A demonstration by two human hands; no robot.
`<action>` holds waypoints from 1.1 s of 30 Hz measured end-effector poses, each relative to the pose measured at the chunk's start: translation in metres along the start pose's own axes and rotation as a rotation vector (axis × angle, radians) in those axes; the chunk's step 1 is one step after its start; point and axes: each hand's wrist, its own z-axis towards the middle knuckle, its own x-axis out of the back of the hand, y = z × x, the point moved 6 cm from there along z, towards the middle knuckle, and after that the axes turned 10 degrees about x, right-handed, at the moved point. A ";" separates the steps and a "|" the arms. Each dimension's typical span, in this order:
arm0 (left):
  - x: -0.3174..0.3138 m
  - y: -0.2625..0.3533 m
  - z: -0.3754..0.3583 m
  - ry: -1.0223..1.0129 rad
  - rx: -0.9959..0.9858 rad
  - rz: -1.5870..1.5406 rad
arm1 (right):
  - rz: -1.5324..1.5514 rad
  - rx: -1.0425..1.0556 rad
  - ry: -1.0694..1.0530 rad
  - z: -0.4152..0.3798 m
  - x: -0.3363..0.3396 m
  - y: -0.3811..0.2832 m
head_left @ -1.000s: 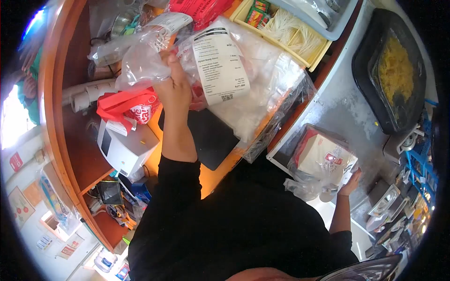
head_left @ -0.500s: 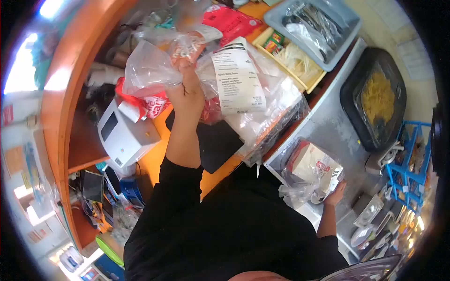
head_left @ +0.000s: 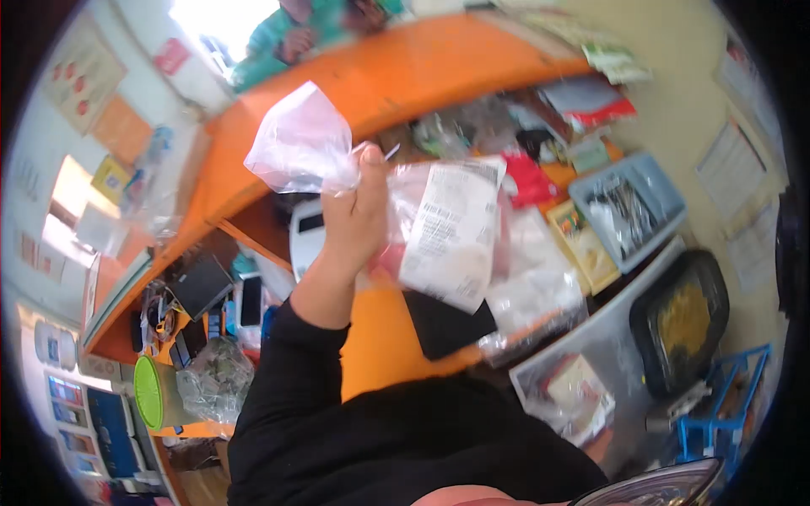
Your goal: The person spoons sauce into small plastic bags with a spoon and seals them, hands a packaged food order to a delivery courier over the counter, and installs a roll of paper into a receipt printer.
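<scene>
My left hand [head_left: 354,215] is closed around the gathered neck of a clear plastic bag [head_left: 302,139], whose loose top puffs out above the fist. A printed receipt [head_left: 456,228] hangs on the bag's side, and something red shows through the plastic. Low on the right, a second clear bag [head_left: 574,396] with a white and red box inside rests on the metal surface. My right hand [head_left: 601,444] is at its lower edge, blurred, with its fingers mostly hidden.
A person in green sleeves [head_left: 261,51] is beyond the orange counter [head_left: 405,63]. A grey bin [head_left: 666,198] of wrapped cutlery and a yellow tray [head_left: 601,270] stand right of the bag. Further right are a black tray [head_left: 717,287] of yellow food and a blue rack [head_left: 751,379].
The view has swung, showing more of the counter and the person behind it. My left hand has lifted the bag with the receipt. The boxed bag and my right hand appear lower in view.
</scene>
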 end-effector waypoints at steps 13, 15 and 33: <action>0.165 0.056 0.236 0.210 -0.182 0.480 | -0.557 0.054 -0.072 -0.005 0.013 -0.093; 0.159 0.039 0.267 0.270 -0.328 0.601 | -0.589 0.116 -0.043 -0.004 0.008 -0.080; -0.068 -0.024 0.154 0.262 -0.990 0.707 | -0.076 -0.039 0.716 -0.122 0.125 -0.140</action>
